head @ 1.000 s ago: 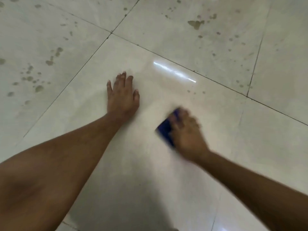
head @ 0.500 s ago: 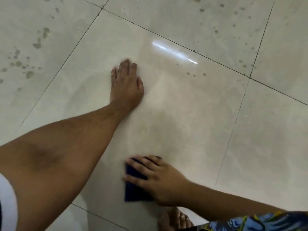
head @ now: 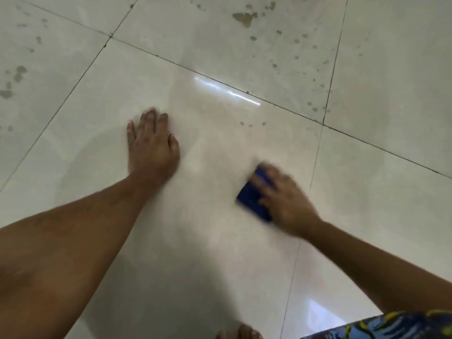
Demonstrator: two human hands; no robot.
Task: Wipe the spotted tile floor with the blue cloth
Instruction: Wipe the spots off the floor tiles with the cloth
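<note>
The pale tile floor (head: 220, 241) fills the view. My right hand (head: 285, 200) presses a folded blue cloth (head: 252, 195) flat against the middle tile, right of centre; hand and cloth are blurred by motion. My left hand (head: 151, 145) lies palm down on the same tile, fingers together, bearing my weight. A few small brown spots (head: 252, 124) sit on this tile just beyond the cloth, near the grout line. Larger brown spots (head: 244, 18) mark the far tile, and more spots (head: 19, 72) mark the tile at left.
Dark grout lines (head: 315, 162) divide the tiles. Toes of a bare foot (head: 241, 333) show at the bottom edge. A patterned blue and yellow garment (head: 396, 326) fills the bottom right corner. A bright light reflection (head: 227, 90) lies on the middle tile.
My right hand has swept the cloth away from my body and to the right, from near the bottom of the tile to its middle. My left hand stays planted.
</note>
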